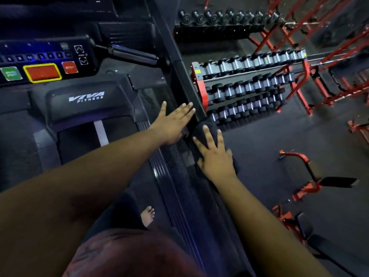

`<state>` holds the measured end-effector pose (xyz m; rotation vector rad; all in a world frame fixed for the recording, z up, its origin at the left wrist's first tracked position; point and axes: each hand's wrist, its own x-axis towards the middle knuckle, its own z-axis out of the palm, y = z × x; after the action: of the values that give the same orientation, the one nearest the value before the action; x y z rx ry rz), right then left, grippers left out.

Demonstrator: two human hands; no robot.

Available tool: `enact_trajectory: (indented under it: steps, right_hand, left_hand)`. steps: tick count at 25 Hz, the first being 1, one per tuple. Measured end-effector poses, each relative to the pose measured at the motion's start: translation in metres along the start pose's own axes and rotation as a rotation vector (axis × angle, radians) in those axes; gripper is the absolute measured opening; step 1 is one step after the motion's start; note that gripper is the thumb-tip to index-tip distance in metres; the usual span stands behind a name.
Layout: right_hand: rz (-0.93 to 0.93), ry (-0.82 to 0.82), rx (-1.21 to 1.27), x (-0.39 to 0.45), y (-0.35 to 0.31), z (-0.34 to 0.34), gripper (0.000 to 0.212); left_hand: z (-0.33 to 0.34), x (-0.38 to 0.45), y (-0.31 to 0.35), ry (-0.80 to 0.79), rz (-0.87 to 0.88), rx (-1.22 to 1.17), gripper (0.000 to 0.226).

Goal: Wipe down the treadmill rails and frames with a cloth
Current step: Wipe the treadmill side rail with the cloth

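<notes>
The person stands on the treadmill belt (79,142), one bare foot (148,215) showing beside the ribbed side strip. Both arms reach to the treadmill's right rail (184,84). The left hand (173,124) lies flat with straight fingers against the inner side of the rail. The right hand (216,156) presses with spread fingers on a dark cloth (203,128) draped over the rail, just behind the left. The console (44,62) with its green and red buttons sits at upper left. Beyond the rail stand a red dumbbell rack (247,84) and red frames on the dark floor (269,140).
</notes>
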<state>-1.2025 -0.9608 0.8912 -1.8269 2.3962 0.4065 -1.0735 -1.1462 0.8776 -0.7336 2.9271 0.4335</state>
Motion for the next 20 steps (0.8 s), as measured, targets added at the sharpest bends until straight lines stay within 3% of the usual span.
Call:
enact_trajectory:
  steps: [4, 10, 16, 20]
  right_hand:
    - [0.000, 0.002, 0.053, -0.060, 0.016, 0.018, 0.079]
    - [-0.019, 0.073, 0.235, 0.093, -0.009, -0.027, 0.078]
    - [0.129, 0.084, 0.307, 0.055, -0.009, -0.018, 0.085]
    - [0.154, 0.119, 0.347, 0.125, -0.015, -0.032, 0.071]
  left_hand:
    - [0.003, 0.001, -0.021, -0.029, 0.009, 0.009, 0.094]
    - [-0.022, 0.039, -0.067, -0.030, 0.024, 0.081, 0.092]
    - [-0.044, 0.066, -0.112, -0.052, 0.098, 0.143, 0.090]
    - [-0.054, 0.086, -0.137, -0.027, 0.117, 0.221, 0.089]
